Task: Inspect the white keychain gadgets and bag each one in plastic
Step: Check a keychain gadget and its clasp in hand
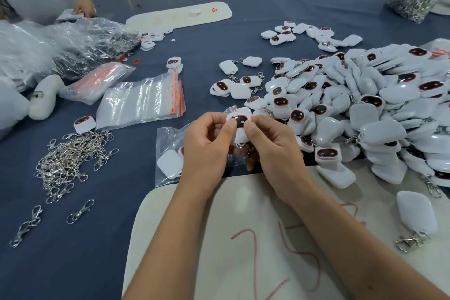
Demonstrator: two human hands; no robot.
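Blue cloth covers the tabletop (pixel 170 226), with a pale cream board (pixel 219 251) lying under my forearms. I hold one small white plastic keychain gadget with a dark red-rimmed screen (pixel 239 121) just above the near edge of the cloth, my left hand (pixel 207 146) and right hand (pixel 270 146) both pinching it at the sides with thumbs on its face. It looks light, hard and smooth, so likely slippery; I judge the edges the safest hold. A clear plastic bag (pixel 168 153) lies beneath my hands. A big heap of the same white gadgets (pixel 365 109) sits right, loose silver metal clasps (pixel 73 158) left, and a stack of red-striped zip bags (pixel 141 102) beyond.
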